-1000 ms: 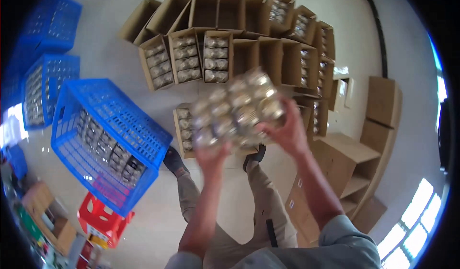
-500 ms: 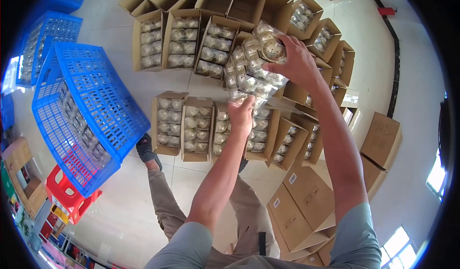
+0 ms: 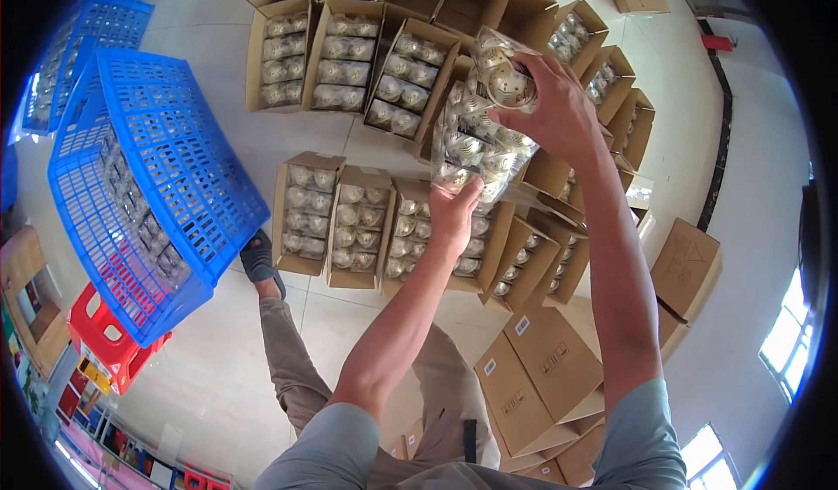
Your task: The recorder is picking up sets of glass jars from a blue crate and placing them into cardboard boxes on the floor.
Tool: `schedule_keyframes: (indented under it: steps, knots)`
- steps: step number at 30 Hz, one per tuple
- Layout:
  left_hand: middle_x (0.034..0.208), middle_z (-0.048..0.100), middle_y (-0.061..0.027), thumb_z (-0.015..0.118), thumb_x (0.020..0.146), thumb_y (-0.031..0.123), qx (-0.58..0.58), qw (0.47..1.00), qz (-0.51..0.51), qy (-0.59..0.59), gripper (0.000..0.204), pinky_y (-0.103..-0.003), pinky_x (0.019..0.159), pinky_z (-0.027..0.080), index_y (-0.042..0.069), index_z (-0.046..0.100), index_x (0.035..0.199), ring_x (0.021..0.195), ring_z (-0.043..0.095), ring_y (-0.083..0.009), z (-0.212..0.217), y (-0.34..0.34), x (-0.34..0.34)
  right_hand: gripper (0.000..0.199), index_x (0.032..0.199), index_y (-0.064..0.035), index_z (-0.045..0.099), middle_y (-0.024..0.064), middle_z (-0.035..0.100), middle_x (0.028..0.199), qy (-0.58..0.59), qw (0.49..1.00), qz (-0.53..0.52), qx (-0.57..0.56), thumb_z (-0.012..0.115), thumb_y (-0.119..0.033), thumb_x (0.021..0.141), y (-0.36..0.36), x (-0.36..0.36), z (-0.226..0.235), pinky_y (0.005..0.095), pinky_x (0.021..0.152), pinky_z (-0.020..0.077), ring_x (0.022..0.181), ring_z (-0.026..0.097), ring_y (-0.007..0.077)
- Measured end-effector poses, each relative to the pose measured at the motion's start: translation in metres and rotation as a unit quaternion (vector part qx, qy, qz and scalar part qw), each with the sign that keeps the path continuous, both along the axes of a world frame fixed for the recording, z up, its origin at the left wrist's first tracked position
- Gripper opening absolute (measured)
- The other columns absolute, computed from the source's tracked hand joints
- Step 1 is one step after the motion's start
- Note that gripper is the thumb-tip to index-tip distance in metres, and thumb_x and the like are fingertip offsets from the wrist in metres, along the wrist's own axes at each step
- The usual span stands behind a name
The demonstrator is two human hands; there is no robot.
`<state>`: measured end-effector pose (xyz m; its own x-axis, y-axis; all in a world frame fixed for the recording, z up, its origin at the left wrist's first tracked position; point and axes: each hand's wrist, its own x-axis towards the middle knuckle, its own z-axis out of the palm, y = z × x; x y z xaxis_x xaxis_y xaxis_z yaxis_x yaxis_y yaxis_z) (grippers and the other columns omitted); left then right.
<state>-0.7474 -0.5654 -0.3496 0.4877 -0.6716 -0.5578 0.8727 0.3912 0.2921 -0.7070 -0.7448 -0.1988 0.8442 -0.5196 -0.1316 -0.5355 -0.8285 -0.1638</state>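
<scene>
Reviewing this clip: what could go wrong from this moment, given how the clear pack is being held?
The clear plastic pack of pale round balls hangs above the open cardboard boxes, held only at its ends by the left hand and right hand, so it might sag or slip. It also hides the boxes below, so placing it may go astray.

Open cardboard boxes (image 3: 349,228) of clear-packed round ornaments stood in rows on the pale tiled floor (image 3: 227,141). A blue plastic crate (image 3: 148,176) sat beside them, a red stool (image 3: 109,337) just past it. Closed cartons (image 3: 550,368) lay nearby.
</scene>
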Motion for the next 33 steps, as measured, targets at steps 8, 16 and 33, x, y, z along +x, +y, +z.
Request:
schedule_keyframes:
  steps: [8,16,33]
  knots:
    - [0.111,0.062,-0.0061,0.069,0.079,0.003,-0.007,0.997,-0.018,-0.073,0.045,-0.030,0.085,0.048,0.001,0.053,0.121,0.096,0.059,-0.0123,-0.014,0.008,0.017,0.077,0.130,-0.0096,0.051,0.0126,0.057,0.126,-0.048,0.998,-0.004,0.032,0.084,-0.031,0.064,0.012,-0.009,0.002,0.0414,0.101,0.0416,0.119,0.053,0.0312]
    - [0.111,0.061,-0.0065,0.067,0.075,-0.003,-0.014,0.996,0.018,-0.083,0.053,-0.031,0.089,0.047,0.001,0.048,0.124,0.099,0.059,-0.0149,-0.010,0.004,0.016,0.079,0.131,-0.0109,0.051,0.0101,0.057,0.125,-0.085,0.996,-0.006,0.005,0.085,-0.019,0.060,0.026,-0.021,0.016,0.0393,0.101,0.0428,0.116,0.055,0.0279]
    - [0.123,0.054,-0.0091,0.054,0.069,-0.014,-0.020,0.999,0.039,-0.002,0.076,-0.036,0.097,0.045,0.006,0.031,0.139,0.113,0.054,-0.0206,-0.044,0.003,-0.008,0.085,0.133,-0.0070,0.049,0.0115,0.052,0.135,-0.126,0.988,0.060,0.063,0.085,-0.009,0.057,0.009,-0.053,-0.021,0.0400,0.107,0.0385,0.126,0.049,0.0281]
